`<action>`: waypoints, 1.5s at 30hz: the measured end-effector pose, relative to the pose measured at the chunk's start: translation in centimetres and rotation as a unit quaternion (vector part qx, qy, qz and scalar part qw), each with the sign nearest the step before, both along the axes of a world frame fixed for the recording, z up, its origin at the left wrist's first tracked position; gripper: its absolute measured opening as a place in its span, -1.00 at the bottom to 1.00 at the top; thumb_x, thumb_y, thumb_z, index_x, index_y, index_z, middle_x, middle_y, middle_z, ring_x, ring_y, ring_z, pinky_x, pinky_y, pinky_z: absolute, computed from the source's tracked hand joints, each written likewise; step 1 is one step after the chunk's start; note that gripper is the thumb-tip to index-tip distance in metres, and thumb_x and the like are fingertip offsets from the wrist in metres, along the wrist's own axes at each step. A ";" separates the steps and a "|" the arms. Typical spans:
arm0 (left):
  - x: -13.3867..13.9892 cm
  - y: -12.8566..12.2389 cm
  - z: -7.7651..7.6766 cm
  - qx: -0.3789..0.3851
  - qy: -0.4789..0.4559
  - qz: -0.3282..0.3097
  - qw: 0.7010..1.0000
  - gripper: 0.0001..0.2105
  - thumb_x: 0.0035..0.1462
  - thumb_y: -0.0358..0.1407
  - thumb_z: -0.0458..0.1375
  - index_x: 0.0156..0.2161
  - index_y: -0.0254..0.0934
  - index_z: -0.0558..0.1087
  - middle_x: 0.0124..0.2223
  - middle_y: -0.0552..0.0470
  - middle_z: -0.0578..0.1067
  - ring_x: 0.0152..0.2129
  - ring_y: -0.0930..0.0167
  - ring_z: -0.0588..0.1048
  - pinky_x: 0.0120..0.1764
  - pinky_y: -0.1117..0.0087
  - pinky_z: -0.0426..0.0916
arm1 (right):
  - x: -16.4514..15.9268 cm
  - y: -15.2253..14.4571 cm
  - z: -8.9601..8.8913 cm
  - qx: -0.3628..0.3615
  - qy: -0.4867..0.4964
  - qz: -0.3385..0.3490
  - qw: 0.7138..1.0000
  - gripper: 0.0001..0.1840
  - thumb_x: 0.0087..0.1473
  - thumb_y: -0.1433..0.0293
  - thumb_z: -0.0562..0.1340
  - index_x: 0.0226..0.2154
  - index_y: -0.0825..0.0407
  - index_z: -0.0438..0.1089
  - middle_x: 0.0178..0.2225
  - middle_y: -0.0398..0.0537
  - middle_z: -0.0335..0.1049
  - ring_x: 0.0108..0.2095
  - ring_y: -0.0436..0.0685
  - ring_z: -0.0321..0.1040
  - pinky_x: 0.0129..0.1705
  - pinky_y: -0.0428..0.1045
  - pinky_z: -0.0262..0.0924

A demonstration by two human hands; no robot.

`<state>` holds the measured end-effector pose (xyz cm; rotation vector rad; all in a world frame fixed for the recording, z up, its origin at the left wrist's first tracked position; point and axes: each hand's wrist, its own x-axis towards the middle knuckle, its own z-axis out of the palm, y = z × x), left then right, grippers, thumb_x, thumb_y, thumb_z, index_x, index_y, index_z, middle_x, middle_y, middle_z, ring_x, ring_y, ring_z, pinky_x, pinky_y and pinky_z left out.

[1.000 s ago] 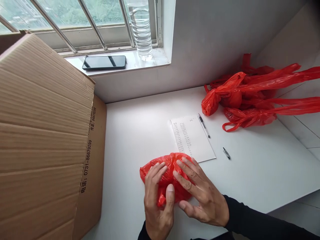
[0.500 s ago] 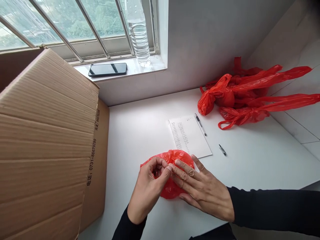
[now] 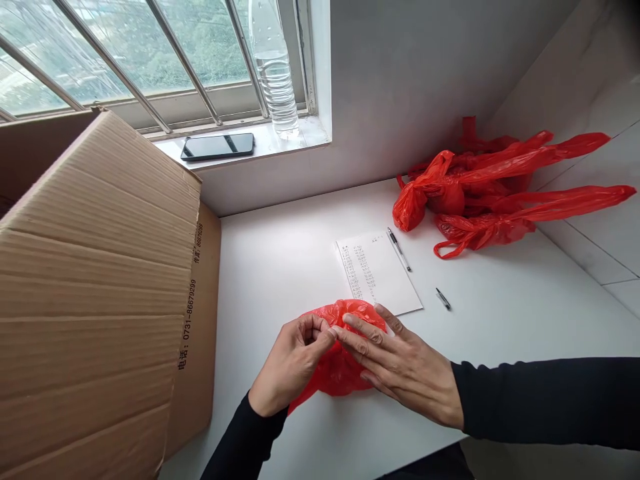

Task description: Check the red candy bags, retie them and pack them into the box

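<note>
A crumpled red plastic bag (image 3: 345,380) lies on the table under both hands. My left hand (image 3: 290,360) is closed in a pinch at the bag's left side, thumb and index finger together on the gathered film. From the right, my right hand (image 3: 407,367) reaches over the bag with its fingers stretched out and touching the film. Its index fingertip meets the left thumb tip. What lies inside the bag cannot be made out.
Beyond the bag are a handwritten sheet (image 3: 383,273), a pen (image 3: 400,250) and a pen cap (image 3: 443,299). Several tied red bags (image 3: 465,193) sit back right. A cardboard box (image 3: 100,280) stands left. The windowsill holds a phone (image 3: 217,147) and a water bottle (image 3: 277,87).
Red film now shows stretching down to the lower left, below my left wrist. Both hands have shifted slightly left and keep much the same pose. The view has tilted a little.
</note>
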<state>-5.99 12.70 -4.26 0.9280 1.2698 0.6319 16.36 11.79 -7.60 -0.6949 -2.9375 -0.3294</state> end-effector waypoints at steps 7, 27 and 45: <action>-0.2 0.2 0.3 -0.046 -0.100 -0.003 0.994 -0.73 0.26 -0.15 0.11 -0.40 -0.27 0.32 -0.47 0.11 0.34 -0.51 0.50 0.28 -0.34 0.45 0.27 | 0.1 -0.2 0.4 -0.011 0.045 0.009 0.999 -0.35 0.31 0.34 0.13 0.37 0.16 0.07 0.47 0.04 -0.18 0.47 0.34 -0.41 0.44 0.39 -0.77; -0.2 1.2 1.3 0.050 0.182 -0.157 0.969 -0.79 0.22 -0.20 0.13 -0.40 -0.25 0.36 -0.44 0.14 0.41 -0.50 0.45 0.26 -0.38 0.36 0.16 | 0.5 -0.5 0.0 0.034 -0.070 0.050 0.996 -0.20 -0.31 0.25 0.34 0.09 0.01 0.49 0.37 -0.13 0.15 0.47 0.43 -0.42 0.48 0.33 -0.32; -1.0 1.6 1.9 -0.033 -0.047 -0.080 0.995 -0.72 0.29 -0.14 0.05 -0.41 -0.23 0.28 -0.52 0.15 0.34 -0.59 0.48 0.37 -0.40 0.39 0.34 | 0.6 0.7 1.6 0.024 0.006 0.000 1.000 -0.07 -0.03 0.58 0.19 0.40 0.18 0.00 0.48 0.02 -0.22 0.47 0.39 -0.48 0.44 0.41 -0.74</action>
